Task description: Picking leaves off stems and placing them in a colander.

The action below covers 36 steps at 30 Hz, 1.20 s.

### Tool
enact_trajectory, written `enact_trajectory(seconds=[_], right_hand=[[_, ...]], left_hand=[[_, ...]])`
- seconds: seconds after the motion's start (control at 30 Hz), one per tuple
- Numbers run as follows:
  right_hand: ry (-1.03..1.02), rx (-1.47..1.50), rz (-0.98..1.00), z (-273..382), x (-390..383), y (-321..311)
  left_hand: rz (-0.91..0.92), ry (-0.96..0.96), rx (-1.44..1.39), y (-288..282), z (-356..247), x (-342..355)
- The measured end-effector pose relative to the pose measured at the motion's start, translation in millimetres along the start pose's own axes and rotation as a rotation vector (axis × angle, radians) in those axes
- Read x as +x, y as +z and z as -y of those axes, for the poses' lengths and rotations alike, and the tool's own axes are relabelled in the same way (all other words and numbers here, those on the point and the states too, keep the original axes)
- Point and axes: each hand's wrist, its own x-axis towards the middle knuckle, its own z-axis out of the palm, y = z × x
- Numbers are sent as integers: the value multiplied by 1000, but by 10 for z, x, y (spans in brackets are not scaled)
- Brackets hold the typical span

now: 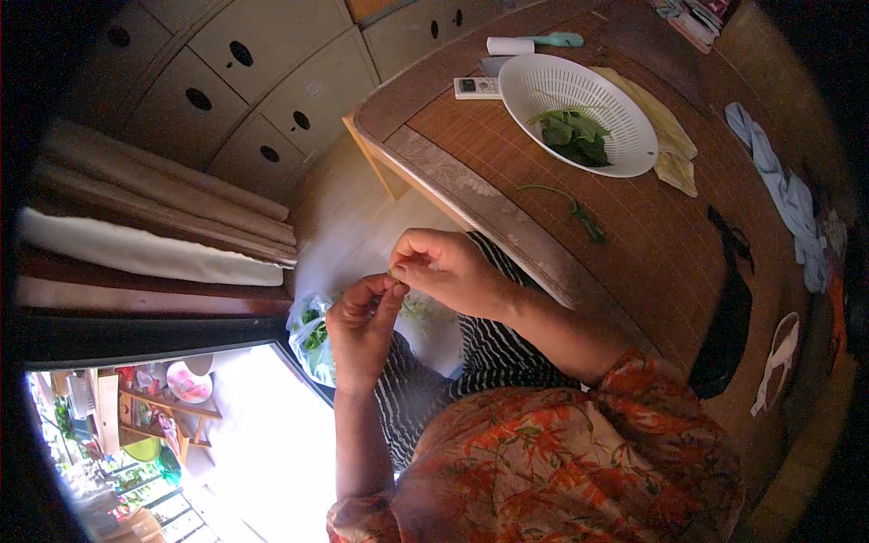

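Over my lap, my left hand point(360, 321) and my right hand point(450, 270) meet with thumbs and fingertips pinched together. Between them is a small greenish bit point(395, 274), mostly covered by the fingers; it looks like plant stem, though its exact kind is hidden. A translucent plastic bag point(319, 362) with leafy greens point(314, 333) inside stands just left of my left hand. On the table to the right, a white slotted colander point(634, 131) holds dark green leaves point(577, 138). One loose leafy sprig point(584, 217) lies on the mat nearer to me.
The table's padded edge point(471, 185) runs close to my right arm. Near the colander lie a remote control point(477, 88), a lint roller point(534, 42) and a yellowish cloth point(674, 172). Farther right are a black strap pouch point(724, 326) and a grey-blue cloth point(769, 172). Drawers point(262, 54) stand beyond.
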Motion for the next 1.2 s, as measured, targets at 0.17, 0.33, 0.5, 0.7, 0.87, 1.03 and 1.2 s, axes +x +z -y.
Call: enact_trajectory(seconds=[0.17,0.33,0.5,0.7,0.87,1.03,1.2], right_hand=[[-97,-77,-95,-7,15,32],[-121,-112,-114,-24,26,38],[-74,-177,-109,-4,-12,44],[40,-88,-21,-35,-49,60],[42,-128,-21,-75,-68,66],[37,-148,-54,-179,-131,100],[57,-144,-47,-318,-246,108]], left_hand=[[-41,57,67,-17,29,26],[-87,27,-14,39,-39,22],[-137,43,-183,12,-51,46],[-153,67,-262,1,-33,65],[-150,61,-281,-59,7,77],[-198,83,-290,-90,-68,118],[-272,93,-438,-302,-80,193]])
